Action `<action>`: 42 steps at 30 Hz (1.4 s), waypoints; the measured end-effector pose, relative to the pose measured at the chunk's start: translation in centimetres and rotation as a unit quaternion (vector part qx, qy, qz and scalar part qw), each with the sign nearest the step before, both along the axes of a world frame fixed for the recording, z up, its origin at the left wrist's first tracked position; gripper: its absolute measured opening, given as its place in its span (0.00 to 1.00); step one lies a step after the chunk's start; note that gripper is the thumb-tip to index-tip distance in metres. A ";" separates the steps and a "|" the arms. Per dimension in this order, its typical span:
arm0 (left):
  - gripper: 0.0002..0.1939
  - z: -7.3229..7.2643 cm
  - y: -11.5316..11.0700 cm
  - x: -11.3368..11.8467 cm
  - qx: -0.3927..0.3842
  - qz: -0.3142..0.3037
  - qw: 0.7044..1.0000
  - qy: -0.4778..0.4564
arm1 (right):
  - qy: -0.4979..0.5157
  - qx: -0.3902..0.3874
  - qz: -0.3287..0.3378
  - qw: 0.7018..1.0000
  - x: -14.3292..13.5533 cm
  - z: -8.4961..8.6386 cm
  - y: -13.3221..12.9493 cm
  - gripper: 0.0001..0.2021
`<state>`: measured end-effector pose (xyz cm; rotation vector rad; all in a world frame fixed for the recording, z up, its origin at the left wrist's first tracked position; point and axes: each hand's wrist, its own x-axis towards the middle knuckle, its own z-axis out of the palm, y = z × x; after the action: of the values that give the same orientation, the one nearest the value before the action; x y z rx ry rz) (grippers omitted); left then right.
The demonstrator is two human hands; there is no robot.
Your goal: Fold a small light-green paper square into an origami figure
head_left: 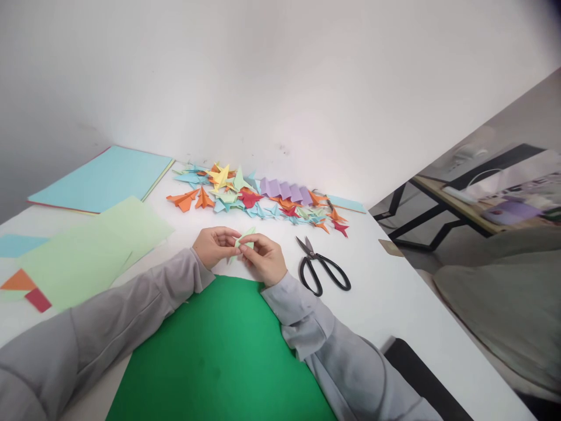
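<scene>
Between both hands is a small piece of folded light green paper [246, 238], partly covered by the fingers. My left hand [215, 245] pinches its left side with thumb and fingertips. On the other side, my right hand [265, 257] has its thumb and fingers closed on the same paper. Both hands are just above the far edge of a green sheet [219, 345] on the white table. Behind them lies a heap of small folded paper shapes, among them a yellow one [220, 176], a red one [250, 199] and orange ones [183, 200].
Black-handled scissors [322, 266] lie partly spread to the right. At the left are light green sheets [87, 257], a stack topped with blue paper [105, 178], and orange and red scraps [38, 299]. A purple pleated paper [284, 191] stands near the wall. A black object [421, 380] is at lower right.
</scene>
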<state>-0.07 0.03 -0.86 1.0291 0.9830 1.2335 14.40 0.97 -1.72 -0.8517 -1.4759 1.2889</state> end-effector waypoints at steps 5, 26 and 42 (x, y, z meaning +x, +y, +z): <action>0.22 0.6 -0.3 0.1 0.009 -0.011 1.000 0.001 | 0.020 -0.053 -0.011 0.998 0.0 0.0 0.1 0.08; 0.14 -0.3 0.0 0.0 0.024 0.006 1.000 0.003 | 0.073 -0.095 0.023 0.993 0.4 -0.1 0.6 0.07; 0.12 -0.8 0.2 -0.1 0.025 0.004 1.000 -0.010 | 0.068 -0.090 0.022 0.993 0.4 0.0 0.5 0.08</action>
<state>-0.12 0.26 -1.68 1.0507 0.9446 1.2781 14.82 1.43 -1.69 -0.8326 -1.2924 1.5008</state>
